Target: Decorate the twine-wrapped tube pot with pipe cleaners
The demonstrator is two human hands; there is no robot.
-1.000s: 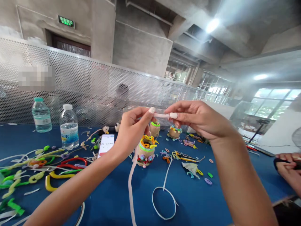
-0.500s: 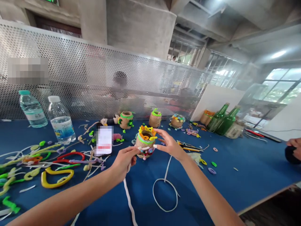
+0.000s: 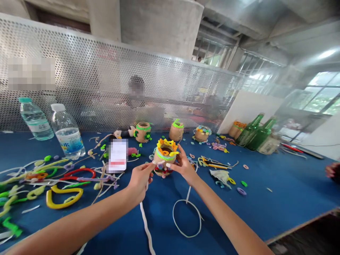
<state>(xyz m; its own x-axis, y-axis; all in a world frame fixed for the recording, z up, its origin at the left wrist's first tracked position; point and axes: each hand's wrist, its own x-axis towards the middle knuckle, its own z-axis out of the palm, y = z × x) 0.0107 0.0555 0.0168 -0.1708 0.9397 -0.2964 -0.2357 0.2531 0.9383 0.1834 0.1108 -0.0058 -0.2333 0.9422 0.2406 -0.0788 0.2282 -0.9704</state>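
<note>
A small round jar stands on the blue table, wrapped in tan cord, with a crown of yellow and orange pipe cleaner, a green ring and colourful beads of pipe cleaner near its base. My right hand grips its right side with the fingers curled on it. My left hand is at the jar's left, fingertips reaching its front, pinching a white pipe cleaner that hangs down to the table. A white pipe-cleaner loop lies below my right forearm.
Behind stand several decorated jars and two green glass bottles. Two water bottles and a blurred phone are at left, among coloured pipe cleaners. A perforated metal screen rises behind. A co-worker's hand shows at the right edge.
Both hands have dropped from holding the white strand up high to the jar. My right hand has closed onto the jar's side, and my left fingertips now reach its front.
</note>
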